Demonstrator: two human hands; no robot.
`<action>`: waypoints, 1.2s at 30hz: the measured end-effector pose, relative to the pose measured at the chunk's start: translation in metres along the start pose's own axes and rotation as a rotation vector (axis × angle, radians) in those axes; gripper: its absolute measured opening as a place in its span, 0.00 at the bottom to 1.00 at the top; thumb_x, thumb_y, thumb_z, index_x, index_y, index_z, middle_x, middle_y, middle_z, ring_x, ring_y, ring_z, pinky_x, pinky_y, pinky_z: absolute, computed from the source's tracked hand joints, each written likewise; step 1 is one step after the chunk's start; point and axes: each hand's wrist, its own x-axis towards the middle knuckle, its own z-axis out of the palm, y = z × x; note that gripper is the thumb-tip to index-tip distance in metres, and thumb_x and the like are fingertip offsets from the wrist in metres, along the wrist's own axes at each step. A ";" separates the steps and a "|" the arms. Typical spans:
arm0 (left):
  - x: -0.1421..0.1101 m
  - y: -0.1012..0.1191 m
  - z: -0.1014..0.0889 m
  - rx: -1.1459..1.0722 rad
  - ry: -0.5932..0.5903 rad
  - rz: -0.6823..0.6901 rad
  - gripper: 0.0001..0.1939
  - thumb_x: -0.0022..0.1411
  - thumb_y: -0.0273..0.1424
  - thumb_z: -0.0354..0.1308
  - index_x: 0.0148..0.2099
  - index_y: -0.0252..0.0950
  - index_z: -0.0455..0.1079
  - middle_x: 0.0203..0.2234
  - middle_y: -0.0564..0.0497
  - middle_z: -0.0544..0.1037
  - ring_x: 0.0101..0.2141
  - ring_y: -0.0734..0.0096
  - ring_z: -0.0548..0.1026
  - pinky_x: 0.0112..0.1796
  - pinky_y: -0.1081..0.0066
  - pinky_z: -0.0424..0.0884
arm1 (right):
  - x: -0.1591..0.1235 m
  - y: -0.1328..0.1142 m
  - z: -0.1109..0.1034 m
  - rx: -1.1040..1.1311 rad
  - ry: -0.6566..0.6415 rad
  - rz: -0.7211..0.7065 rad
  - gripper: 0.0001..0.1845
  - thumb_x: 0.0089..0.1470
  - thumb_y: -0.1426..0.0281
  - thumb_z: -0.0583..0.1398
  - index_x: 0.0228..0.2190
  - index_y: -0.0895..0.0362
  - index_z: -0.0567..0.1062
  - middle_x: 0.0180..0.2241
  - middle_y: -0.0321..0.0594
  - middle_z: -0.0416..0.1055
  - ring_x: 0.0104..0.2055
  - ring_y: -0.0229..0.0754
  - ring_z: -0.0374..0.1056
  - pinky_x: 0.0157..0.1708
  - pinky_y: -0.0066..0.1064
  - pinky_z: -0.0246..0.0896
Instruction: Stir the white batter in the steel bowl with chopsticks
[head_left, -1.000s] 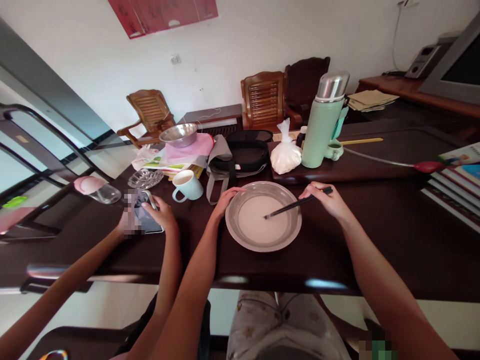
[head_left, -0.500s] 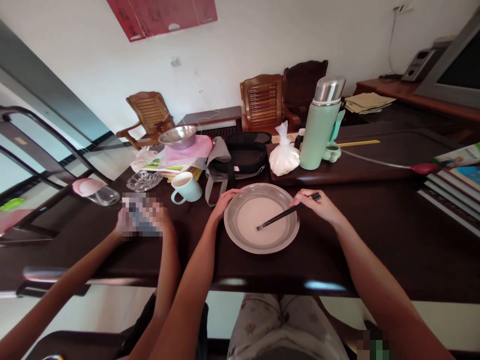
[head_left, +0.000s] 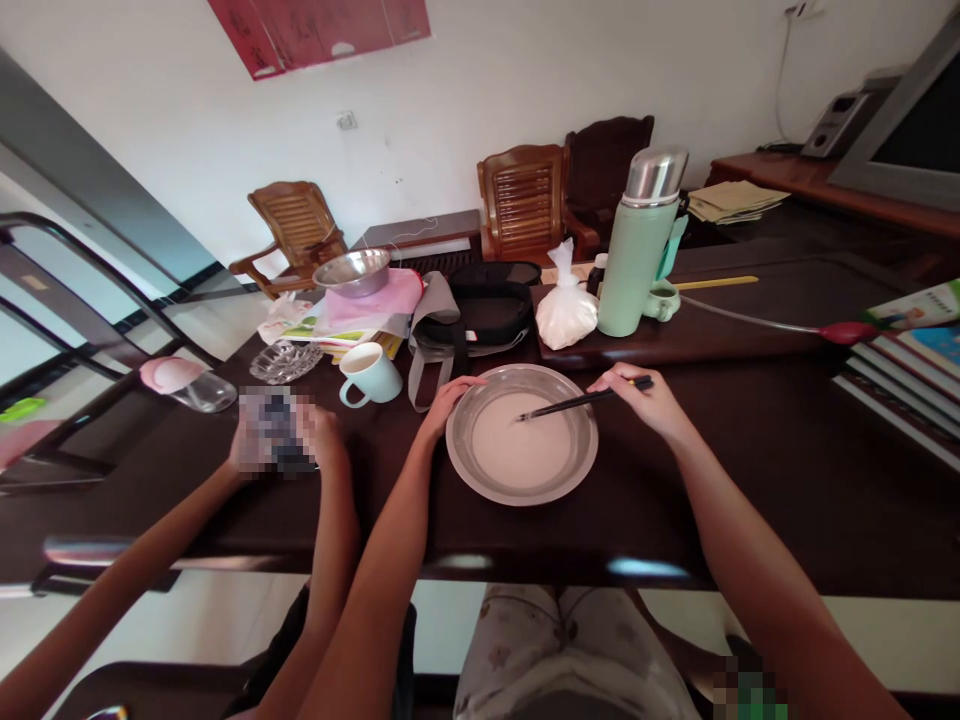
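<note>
A round metal basin [head_left: 523,490] on the dark table holds a pale, milky liquid [head_left: 517,455]. My left hand [head_left: 448,405] grips the basin's left rim, its fingers over the edge. In my right hand [head_left: 634,392], closed above the right rim, is a pair of black chopsticks [head_left: 566,405]. Their tips point left and dip into the liquid near the back of the basin. Beyond the basin sits a tied plastic bag of white powder [head_left: 567,315], beside a green thermos [head_left: 637,265].
At left, another person's hands [head_left: 319,435] hold a blurred-out object. A light blue mug [head_left: 371,376], a glass ashtray [head_left: 285,362] and a pink-capped bottle [head_left: 187,385] stand nearby. Behind are a grey-black bag [head_left: 491,310] and a small steel bowl [head_left: 352,272]; stacked books [head_left: 900,390] lie right.
The chopstick tips have swept away from me, toward the back of the liquid, and the chopsticks lie flatter. My right hand has shifted slightly; my left stays on the rim.
</note>
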 end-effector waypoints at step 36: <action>-0.006 0.014 0.004 0.010 -0.026 0.015 0.15 0.57 0.30 0.50 0.38 0.33 0.77 0.41 0.47 0.78 0.45 0.61 0.71 0.49 0.67 0.64 | 0.000 0.001 0.002 0.021 0.060 0.015 0.20 0.54 0.53 0.58 0.22 0.55 0.76 0.26 0.41 0.77 0.32 0.45 0.71 0.40 0.37 0.63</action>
